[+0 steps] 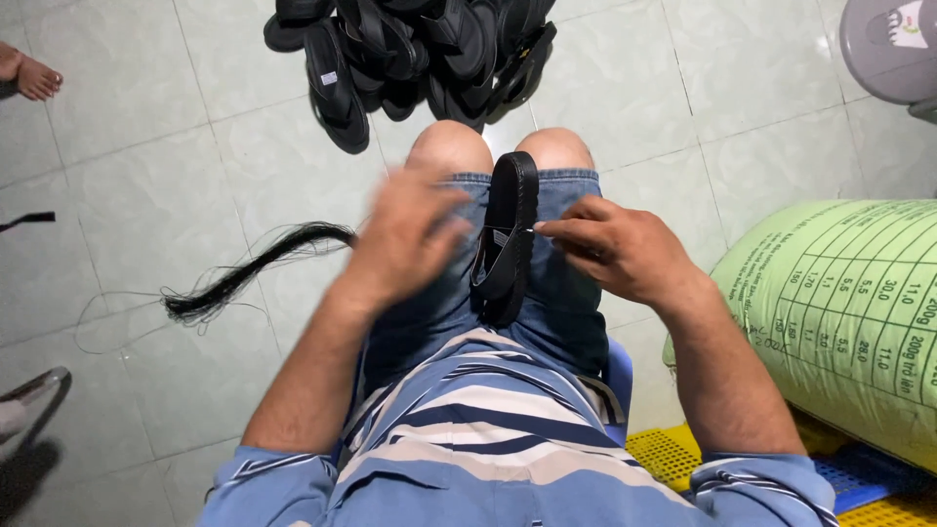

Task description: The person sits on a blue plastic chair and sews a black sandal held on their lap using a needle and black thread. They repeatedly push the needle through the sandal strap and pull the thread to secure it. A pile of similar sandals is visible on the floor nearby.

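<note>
A black sandal [508, 234] stands on its edge between my thighs, on my denim shorts. My right hand [610, 249] pinches something small at the sandal's strap, fingertips touching it. My left hand [405, 234] is blurred with motion just left of the sandal, fingers spread; I cannot tell whether it holds anything. I sit on a blue stool.
A pile of black sandals [410, 54] lies on the tiled floor past my knees. A bundle of black thread [249, 273] trails at the left. A big green sack [839, 312] lies at the right over yellow crates [673, 454]. Another person's foot [29, 73] shows top left.
</note>
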